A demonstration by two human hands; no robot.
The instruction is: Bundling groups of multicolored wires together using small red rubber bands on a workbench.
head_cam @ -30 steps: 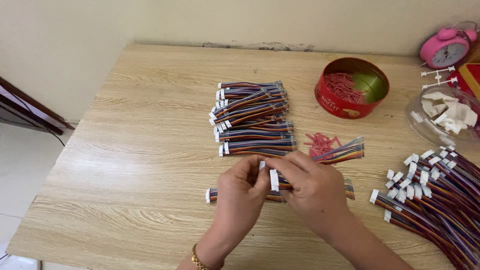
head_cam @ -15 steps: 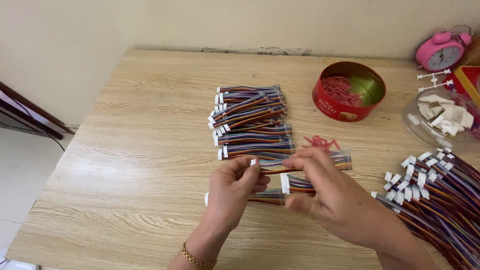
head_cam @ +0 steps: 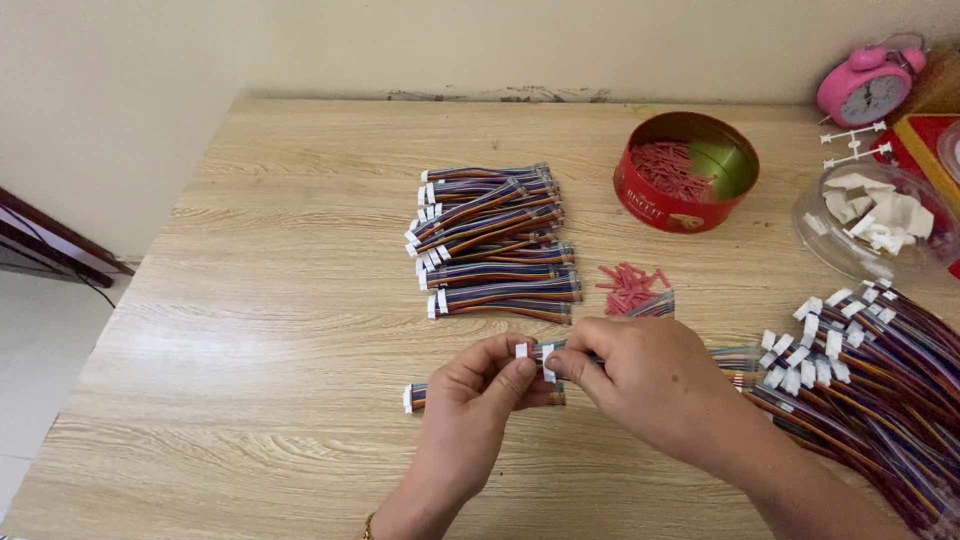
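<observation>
Since the earlier frame the two hands are sitting closer together and lower over the tabletop (head_cam: 250, 300), and the white connector tips that were spread apart between them are now nearly meeting at the fingertips.

The left hand (head_cam: 478, 400) is pinching a short ribbon cable (head_cam: 535, 352) near its white connector, thumb and forefinger closed on it. The right hand (head_cam: 640, 375) is gripping the same cable from the other side, fingers curled around the coloured wires. The cable is being held just above the wood, directly over a second cable (head_cam: 430, 397) that is lying flat on the tabletop under the left hand, its white end poking out to the left.

Behind the hands a neat stack of finished cables (head_cam: 495, 240) is lying in rows, and a loose heap of cables (head_cam: 870, 370) is spreading off to the right. A scatter of small red pieces (head_cam: 628, 285) is lying near a round red tin (head_cam: 685, 185), with a clear container of white parts (head_cam: 870, 220) and a pink alarm clock (head_cam: 868, 88) beyond.

As a judgement, the small connector could slip out of the pinch, since the grip is only on fingertips. A sweep of the right forearm could also drag the loose heap off its pile, because it is lying right against it.

The far end of the held cable is hidden inside the right palm. The heap is cut off at the right edge, and what exactly the fingertips are doing at the connector is too small to tell.
</observation>
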